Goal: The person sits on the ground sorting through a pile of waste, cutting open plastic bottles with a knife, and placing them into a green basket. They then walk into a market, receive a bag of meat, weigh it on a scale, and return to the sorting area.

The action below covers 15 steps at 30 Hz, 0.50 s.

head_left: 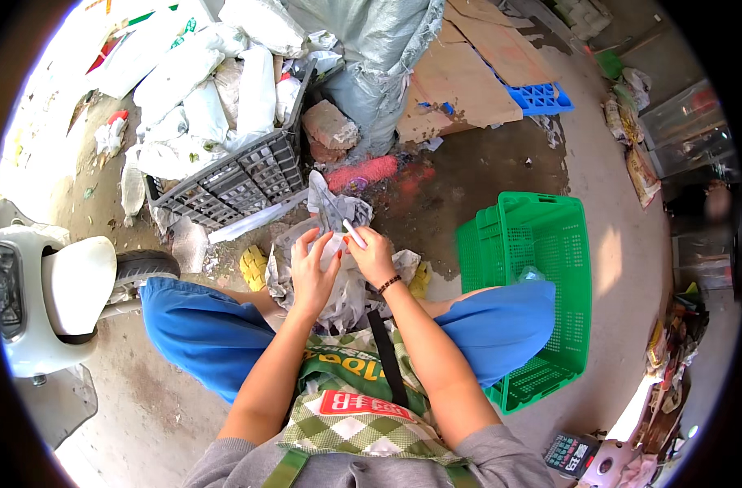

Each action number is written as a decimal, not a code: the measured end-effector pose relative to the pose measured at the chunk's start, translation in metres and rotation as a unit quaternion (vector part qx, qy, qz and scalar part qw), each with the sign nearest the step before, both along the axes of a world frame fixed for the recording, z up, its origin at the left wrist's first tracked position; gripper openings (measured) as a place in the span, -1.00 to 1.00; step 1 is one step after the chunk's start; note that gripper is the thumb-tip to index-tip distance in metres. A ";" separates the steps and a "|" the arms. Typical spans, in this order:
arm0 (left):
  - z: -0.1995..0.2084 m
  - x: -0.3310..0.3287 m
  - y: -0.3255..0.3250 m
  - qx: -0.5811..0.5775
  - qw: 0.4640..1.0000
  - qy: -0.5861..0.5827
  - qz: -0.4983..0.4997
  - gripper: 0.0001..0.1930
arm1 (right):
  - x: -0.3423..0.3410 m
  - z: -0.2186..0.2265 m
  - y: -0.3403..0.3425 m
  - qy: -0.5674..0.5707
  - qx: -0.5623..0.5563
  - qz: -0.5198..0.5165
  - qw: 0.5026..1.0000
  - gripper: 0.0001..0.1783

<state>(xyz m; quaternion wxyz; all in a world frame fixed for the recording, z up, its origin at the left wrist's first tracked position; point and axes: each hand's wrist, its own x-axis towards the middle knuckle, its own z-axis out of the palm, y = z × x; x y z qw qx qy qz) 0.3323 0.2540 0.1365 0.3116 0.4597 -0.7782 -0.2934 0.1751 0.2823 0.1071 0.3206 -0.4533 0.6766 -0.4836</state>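
Note:
My right hand (375, 258), with a dark bead bracelet at the wrist, grips the pale handle of a knife (354, 234). Its thin blade points away and to the left. Close beside it, my left hand (308, 276) has its fingers curled around a whitish, translucent piece that looks like plastic film (332, 246). Parts of that piece are hidden by the fingers. Crumpled grey-white plastic sheeting (346, 301) lies beneath both hands, between my knees, and reaches forward past the knife.
A black crate (232, 180) heaped with white plastic bags (200, 106) stands ahead left, beside a large grey sack (379, 73) and broken bricks (330, 128). Green baskets (584, 285) sit by my right knee. A white scooter (54, 285) is at left; flattened cardboard (460, 81) lies ahead.

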 end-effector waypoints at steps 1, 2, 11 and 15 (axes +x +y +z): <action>0.002 -0.001 -0.009 -0.017 1.000 -0.020 0.001 -0.62 | 0.002 -0.002 -0.002 0.005 -0.007 0.001 1.000 -0.87; -0.001 -0.004 -0.014 -0.074 0.997 -0.013 0.000 -0.79 | 0.005 -0.003 -0.002 0.019 -0.011 0.007 1.000 -0.86; -0.026 -0.012 -0.020 -0.132 0.987 -0.084 -0.033 -0.95 | 0.016 -0.003 -0.007 0.228 -0.003 0.038 0.973 -0.88; -0.024 -0.009 -0.023 -0.134 0.987 -0.088 -0.023 -0.94 | 0.029 -0.012 -0.014 0.248 0.031 0.025 0.968 -0.83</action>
